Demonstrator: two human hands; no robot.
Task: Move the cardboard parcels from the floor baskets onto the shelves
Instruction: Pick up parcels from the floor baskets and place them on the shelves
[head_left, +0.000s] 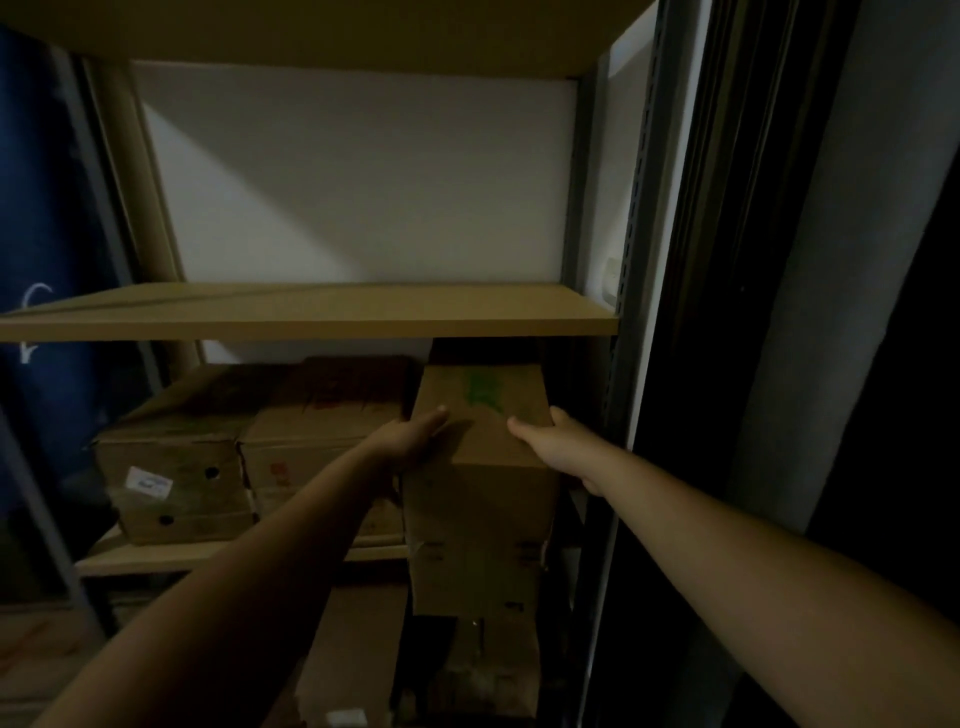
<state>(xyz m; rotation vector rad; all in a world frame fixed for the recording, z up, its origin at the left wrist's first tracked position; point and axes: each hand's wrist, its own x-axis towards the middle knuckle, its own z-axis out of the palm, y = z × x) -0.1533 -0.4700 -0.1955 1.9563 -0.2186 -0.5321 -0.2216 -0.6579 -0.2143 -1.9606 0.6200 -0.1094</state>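
A tall cardboard parcel (480, 467) with a green mark on its top stands at the right end of the lower shelf (156, 558), partly sticking out over the front edge. My left hand (410, 436) holds its left top edge, thumb lying on the top face. My right hand (556, 441) holds its right top edge, thumb on top and fingers down the right side. Two more cardboard parcels sit to its left: one with round holes and a white label (176, 467), and one in the middle (322, 436).
The wooden shelf above (311, 312) holds nothing in view. A grey metal upright (628, 312) and a dark door frame stand close on the right. A blue surface (41, 234) is at the left. More cardboard (353, 654) lies below the lower shelf.
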